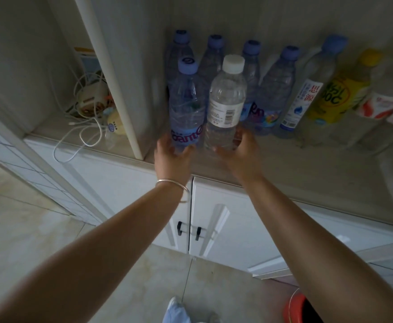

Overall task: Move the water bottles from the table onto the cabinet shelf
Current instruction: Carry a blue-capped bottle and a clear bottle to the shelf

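Blue-capped bottle (pixel 186 106) in left hand (pixel 172 157); white-capped clear bottle (pixel 225 106) at its 3 o'clock, gripped by right hand (pixel 239 157), arms outstretched.

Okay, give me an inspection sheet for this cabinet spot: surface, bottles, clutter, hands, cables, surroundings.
Surface: pale cabinet shelf above white doors.
Job's things: blue-cap bottle and white-cap bottle upright at the shelf front; a row of blue-cap bottles behind them, next to a yellow-label bottle.
Clutter: a pile of small items in the left compartment.
Hands: left hand grips the blue-cap bottle's base; right hand grips the white-cap bottle's base.
Cables: white cable tangled, looping over the shelf edge.
Surroundings: tiled floor, red bucket at lower right.
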